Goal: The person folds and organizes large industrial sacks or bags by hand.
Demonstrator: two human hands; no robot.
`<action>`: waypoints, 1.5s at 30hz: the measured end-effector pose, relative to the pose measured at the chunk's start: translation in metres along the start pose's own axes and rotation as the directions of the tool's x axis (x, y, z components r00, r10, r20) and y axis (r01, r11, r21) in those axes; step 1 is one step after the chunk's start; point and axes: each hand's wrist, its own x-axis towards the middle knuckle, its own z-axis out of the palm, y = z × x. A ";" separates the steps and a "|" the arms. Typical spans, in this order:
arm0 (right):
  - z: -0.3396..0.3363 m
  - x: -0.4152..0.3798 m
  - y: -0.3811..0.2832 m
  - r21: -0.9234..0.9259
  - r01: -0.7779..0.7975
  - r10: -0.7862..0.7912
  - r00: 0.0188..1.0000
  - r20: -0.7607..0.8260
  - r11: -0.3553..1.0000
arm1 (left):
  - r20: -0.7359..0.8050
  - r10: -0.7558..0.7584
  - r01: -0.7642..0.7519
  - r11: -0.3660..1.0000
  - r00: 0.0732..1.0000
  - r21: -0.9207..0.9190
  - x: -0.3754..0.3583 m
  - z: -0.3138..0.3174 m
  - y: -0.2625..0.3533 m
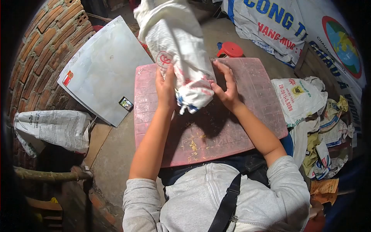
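A bundled white woven sack [181,42] with red print hangs tilted above a pink plastic board [247,92]. Its lower end is gathered, and a blue-and-white tip sticks out. My left hand [166,87] grips the sack's left side, thumb in front and the other fingers hidden behind. On the opposite side, my right hand [228,89] has its fingers apart, with thumb and fingertips against or very near the sack's edge. Bits of yellow straw or husk [194,145] lie scattered on the board below.
A pale flat panel [112,58] leans at the left, a phone [126,103] on its corner. Behind the board is a red lid [232,49]. Printed sacks [299,98] pile up at the right. A brick wall [46,42] and another sack [54,127] stand left.
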 end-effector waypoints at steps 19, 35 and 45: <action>0.002 -0.005 0.003 0.828 -0.529 0.527 0.657 0.539 -0.187 | 0.264 -0.554 0.493 0.829 0.790 0.263 -0.002 -0.003 -0.001; -0.001 0.002 0.026 0.931 -0.363 0.715 0.644 0.274 -0.031 | 0.275 -0.507 0.431 0.854 0.817 0.293 0.013 -0.021 0.004; 0.001 0.002 0.011 0.826 -0.328 0.727 0.673 -0.136 0.459 | 0.181 -0.326 0.189 0.830 0.928 0.525 -0.007 -0.001 0.002</action>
